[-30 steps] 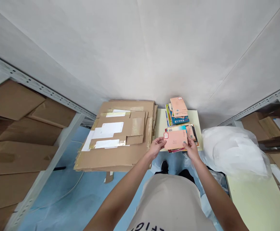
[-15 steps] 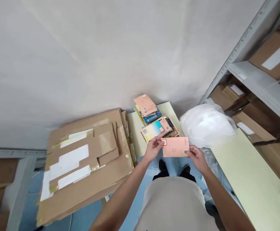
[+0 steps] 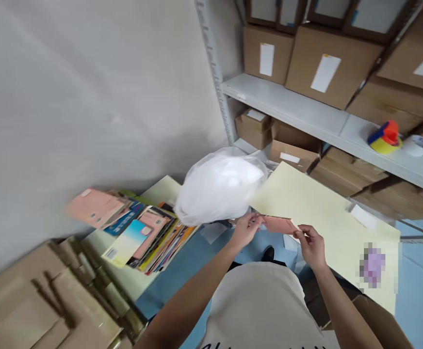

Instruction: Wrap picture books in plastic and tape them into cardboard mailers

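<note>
A thin pink booklet point(image 3: 279, 225) is held up in front of my body, tilted so that its face looks narrow. My left hand point(image 3: 247, 230) pinches its left end, and the fingers of my right hand point(image 3: 310, 246) are closed on its right end. To the left, on a pale table, lies a pile of books and booklets point(image 3: 160, 237), with a blue-and-yellow booklet point(image 3: 133, 242) on top. Behind that pile sits another stack, topped by a similar pink booklet point(image 3: 97, 208).
A white plastic bag point(image 3: 220, 186) bulges between the two pale tabletops. The right tabletop point(image 3: 306, 203) bears a white paper and a pixelated patch. Flattened cardboard point(image 3: 22, 310) fills the lower left. Metal shelves point(image 3: 287, 104) hold boxes point(image 3: 331, 68) and tape rolls point(image 3: 385, 138).
My view has swung right, bringing in more shelves and the right tabletop. The pink booklet, still between both hands, has gone from facing me to a steep tilt.
</note>
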### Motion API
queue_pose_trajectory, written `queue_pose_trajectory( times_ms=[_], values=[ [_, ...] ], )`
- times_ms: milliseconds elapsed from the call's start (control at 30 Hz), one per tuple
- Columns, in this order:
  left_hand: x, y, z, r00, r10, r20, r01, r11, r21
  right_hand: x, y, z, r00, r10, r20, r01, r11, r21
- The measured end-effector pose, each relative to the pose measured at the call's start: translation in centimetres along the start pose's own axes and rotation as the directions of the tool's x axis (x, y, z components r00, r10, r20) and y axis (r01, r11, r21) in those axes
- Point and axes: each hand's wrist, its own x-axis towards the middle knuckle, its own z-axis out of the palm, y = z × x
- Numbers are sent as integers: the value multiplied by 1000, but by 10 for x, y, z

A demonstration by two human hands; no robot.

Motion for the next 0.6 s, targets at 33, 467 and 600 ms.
queue_pose_trajectory(
  times_ms=[33, 467, 600],
  values=[
    [4, 6, 21, 996, -71, 52, 73, 997, -36, 1, 4, -13, 995, -70, -72, 65, 996, -66],
    [36, 42, 150, 830, -210, 516, 288, 954, -77, -7, 61, -79, 873, -486, -48, 418, 794, -441],
    [56, 42, 155, 790, -206, 577, 256, 967, -6, -1, 58, -81, 928, -210, -308, 91, 929, -358]
  ],
)
